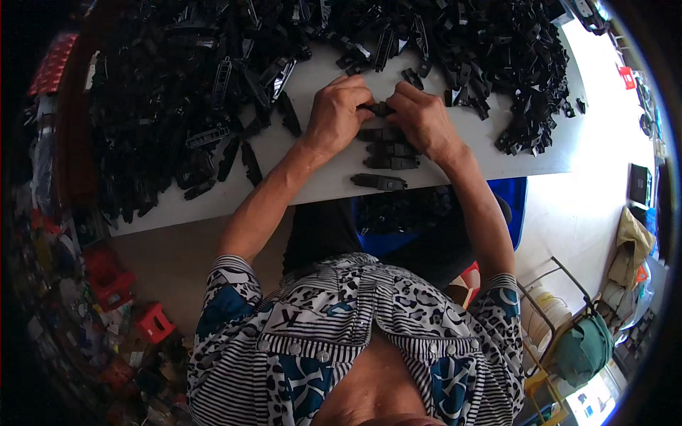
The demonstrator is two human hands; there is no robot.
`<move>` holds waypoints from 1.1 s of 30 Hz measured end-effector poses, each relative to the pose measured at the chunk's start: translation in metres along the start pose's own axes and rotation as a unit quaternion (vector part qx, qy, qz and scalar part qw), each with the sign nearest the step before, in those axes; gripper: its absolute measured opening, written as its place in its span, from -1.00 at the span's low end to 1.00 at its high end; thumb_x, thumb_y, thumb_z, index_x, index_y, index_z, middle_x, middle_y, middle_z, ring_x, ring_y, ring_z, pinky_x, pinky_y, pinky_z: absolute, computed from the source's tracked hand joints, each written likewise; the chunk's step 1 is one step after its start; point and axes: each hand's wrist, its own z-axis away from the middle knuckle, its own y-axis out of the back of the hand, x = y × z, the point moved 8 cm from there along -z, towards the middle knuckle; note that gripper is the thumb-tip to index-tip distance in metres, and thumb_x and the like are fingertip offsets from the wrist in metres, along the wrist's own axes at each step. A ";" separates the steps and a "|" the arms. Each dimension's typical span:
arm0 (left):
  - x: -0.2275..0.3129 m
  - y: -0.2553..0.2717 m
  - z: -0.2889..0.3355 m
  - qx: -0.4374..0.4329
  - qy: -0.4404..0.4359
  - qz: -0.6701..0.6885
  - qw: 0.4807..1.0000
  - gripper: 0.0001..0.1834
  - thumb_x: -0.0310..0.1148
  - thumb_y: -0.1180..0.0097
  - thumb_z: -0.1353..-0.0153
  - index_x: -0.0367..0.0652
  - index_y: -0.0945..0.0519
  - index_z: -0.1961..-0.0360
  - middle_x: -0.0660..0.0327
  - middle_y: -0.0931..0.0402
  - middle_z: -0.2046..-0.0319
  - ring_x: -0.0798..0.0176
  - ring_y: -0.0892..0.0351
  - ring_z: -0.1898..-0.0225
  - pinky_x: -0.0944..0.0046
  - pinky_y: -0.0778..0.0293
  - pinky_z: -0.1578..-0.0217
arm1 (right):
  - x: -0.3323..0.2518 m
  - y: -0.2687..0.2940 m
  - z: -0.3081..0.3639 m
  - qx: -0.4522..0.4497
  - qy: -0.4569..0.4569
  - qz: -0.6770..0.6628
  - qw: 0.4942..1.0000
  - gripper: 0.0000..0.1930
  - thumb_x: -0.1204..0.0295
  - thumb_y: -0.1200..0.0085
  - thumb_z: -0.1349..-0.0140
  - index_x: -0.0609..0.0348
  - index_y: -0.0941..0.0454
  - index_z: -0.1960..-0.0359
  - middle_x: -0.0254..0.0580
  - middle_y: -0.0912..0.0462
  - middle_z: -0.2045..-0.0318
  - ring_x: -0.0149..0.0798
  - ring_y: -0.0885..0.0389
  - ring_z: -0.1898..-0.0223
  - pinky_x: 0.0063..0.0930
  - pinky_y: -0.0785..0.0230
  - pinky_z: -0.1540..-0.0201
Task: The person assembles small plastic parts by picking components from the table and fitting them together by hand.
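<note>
Under the left hand [339, 110] and right hand [419, 117], I record a white worktop [328, 175]; outward of the left, a broad heap of black parts [156, 106]; outward of the right, a smaller heap [522, 78]. Bodyward lie several black housings [391, 162]. Both hands pinch one small black piece [382, 108] between them.

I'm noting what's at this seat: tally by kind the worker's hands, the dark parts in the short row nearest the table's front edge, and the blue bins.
Left hand and right hand: 2
Dark parts in the row: 4
Blue bin: 1
Total: 7
The loose piles are too dense to count.
</note>
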 end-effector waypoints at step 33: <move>0.008 -0.010 -0.028 -0.042 -0.025 -0.045 0.998 -0.69 -0.55 -0.39 0.02 -0.22 -0.64 0.19 0.14 -0.54 0.23 0.03 -0.56 0.12 0.11 -0.49 0.10 | 0.049 0.019 0.035 0.073 -0.294 -0.294 0.906 -0.73 0.59 -0.17 -0.17 0.28 -0.53 0.07 -0.20 -0.64 0.43 -0.36 -0.58 0.47 -0.48 -0.40 0.46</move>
